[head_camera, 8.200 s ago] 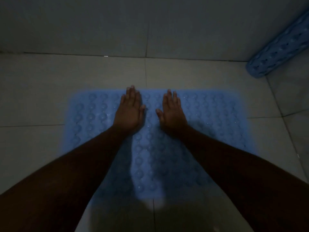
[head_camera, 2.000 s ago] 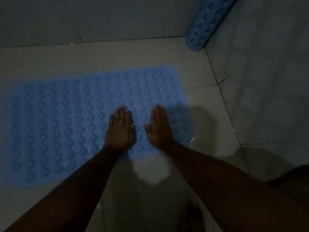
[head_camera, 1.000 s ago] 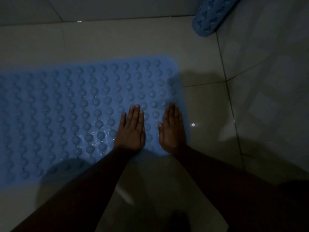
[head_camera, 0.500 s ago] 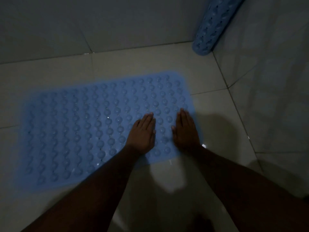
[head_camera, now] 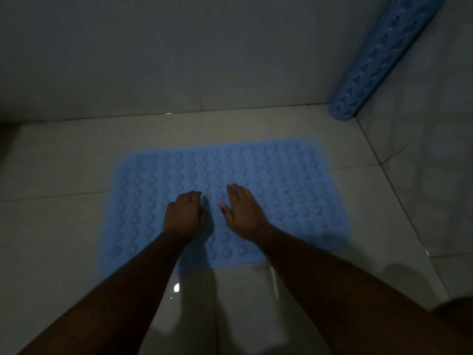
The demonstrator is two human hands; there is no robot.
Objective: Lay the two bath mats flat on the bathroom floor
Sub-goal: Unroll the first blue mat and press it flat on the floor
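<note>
Head view, dim light. Your left hand and right hand rest palm-down, side by side, on the flat mat, a blue studded sheet that lies open on the tiled floor, just short of the far wall. The left fingers look curled under at the tips; the right fingers are extended and held together. Neither hand grips anything.

The flat mat runs with its long axis from left to right across the floor, and no lifted edge is visible, though the light is too poor to be sure. This half of the task looks done.

The relation that governs your next move: the rolled mat stands in the far right corner of the floor, leaning up against the right wall, still wound into a tube. Its long axis rises away from you, up and to the right. It lies well apart from both hands, beyond the right end of the flat mat, and your right hand is the nearer one. Bare floor shows on your near side.
</note>
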